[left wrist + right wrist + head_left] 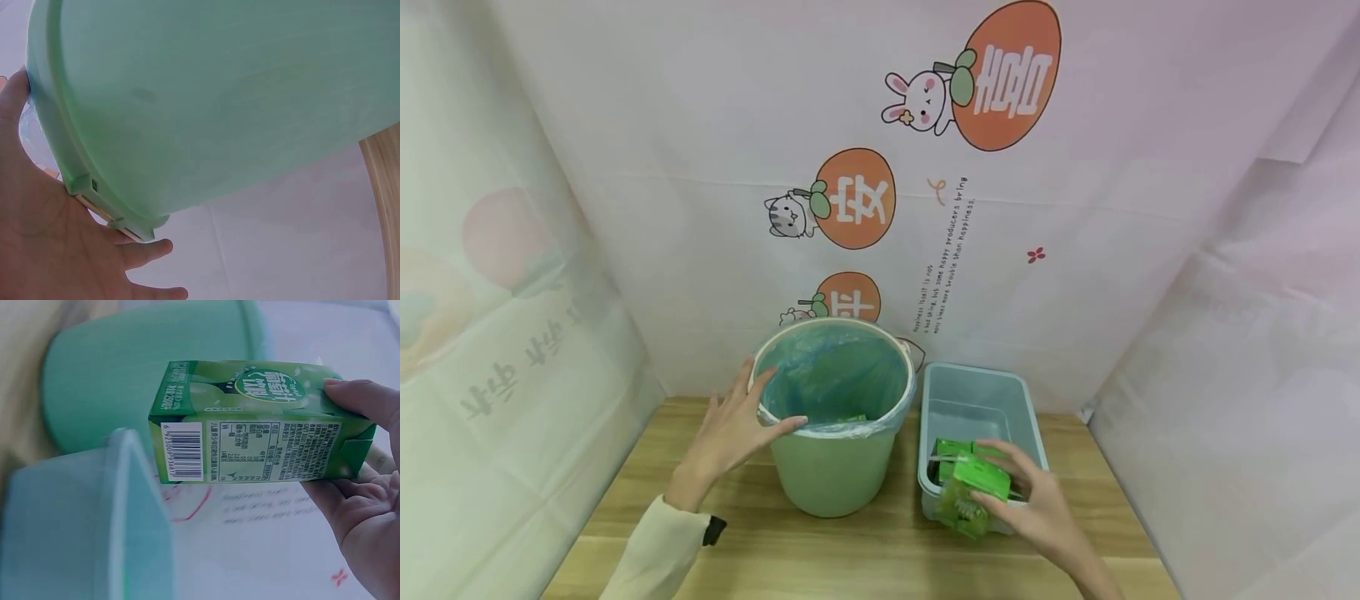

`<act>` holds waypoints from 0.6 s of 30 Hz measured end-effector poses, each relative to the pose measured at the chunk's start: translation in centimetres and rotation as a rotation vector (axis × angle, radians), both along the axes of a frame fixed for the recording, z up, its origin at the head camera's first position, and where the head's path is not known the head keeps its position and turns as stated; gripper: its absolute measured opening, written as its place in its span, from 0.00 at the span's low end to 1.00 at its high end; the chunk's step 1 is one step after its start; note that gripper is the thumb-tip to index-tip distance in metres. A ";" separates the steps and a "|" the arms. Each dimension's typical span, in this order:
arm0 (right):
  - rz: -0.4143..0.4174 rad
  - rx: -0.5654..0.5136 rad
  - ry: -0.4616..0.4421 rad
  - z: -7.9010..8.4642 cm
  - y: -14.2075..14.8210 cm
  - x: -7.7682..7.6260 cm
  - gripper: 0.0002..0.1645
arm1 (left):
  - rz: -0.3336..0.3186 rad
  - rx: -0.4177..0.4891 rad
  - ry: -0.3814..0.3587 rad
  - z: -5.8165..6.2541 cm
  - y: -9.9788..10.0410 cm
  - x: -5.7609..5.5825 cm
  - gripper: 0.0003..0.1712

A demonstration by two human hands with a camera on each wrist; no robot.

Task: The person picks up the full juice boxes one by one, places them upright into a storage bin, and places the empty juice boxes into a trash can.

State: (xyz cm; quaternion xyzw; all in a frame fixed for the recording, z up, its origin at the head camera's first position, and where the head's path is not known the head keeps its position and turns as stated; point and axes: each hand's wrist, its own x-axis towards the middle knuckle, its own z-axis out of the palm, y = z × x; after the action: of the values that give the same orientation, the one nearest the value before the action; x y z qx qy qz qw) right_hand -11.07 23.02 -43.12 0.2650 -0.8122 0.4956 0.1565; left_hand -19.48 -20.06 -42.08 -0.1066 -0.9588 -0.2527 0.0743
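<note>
My right hand [1030,508] holds a green juice carton [981,477] between thumb and fingers, above the front of a blue-grey plastic basin [934,417]. In the right wrist view the carton [250,419] lies on its side, barcode and printed panel showing. More green cartons [951,450] sit in the basin. My left hand [730,433] rests with spread fingers on the left rim of a light green trash bin [835,475], lined with a thin bluish bag [820,367]. The left wrist view shows the bin's outer wall [206,100] and two straight fingers reaching past the rim.
Something green [852,418] shows low inside the bin. Bin and basin stand side by side on a wood-grain table [760,558]. White printed cloth [700,208] hangs behind and at both sides.
</note>
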 end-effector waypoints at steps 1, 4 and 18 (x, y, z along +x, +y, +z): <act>0.007 0.010 0.007 0.7 -0.3 -0.5 0.40 | 0.001 0.001 0.000 0.0 0.0 0.0 0.61; 0.048 0.029 0.019 2.5 -1.0 -2.2 0.41 | 0.004 0.005 0.002 0.0 -0.1 -0.1 0.61; 0.178 0.045 -0.069 10.6 -5.6 -9.0 0.38 | -0.002 0.012 0.016 -0.1 0.0 0.0 0.61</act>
State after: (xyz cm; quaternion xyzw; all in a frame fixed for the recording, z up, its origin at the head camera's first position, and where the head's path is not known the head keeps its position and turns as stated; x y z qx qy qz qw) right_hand -20.10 17.40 -32.56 0.3225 -0.8011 0.4982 0.0779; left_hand -19.52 -20.11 -42.14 -0.1092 -0.9566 -0.2574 0.0822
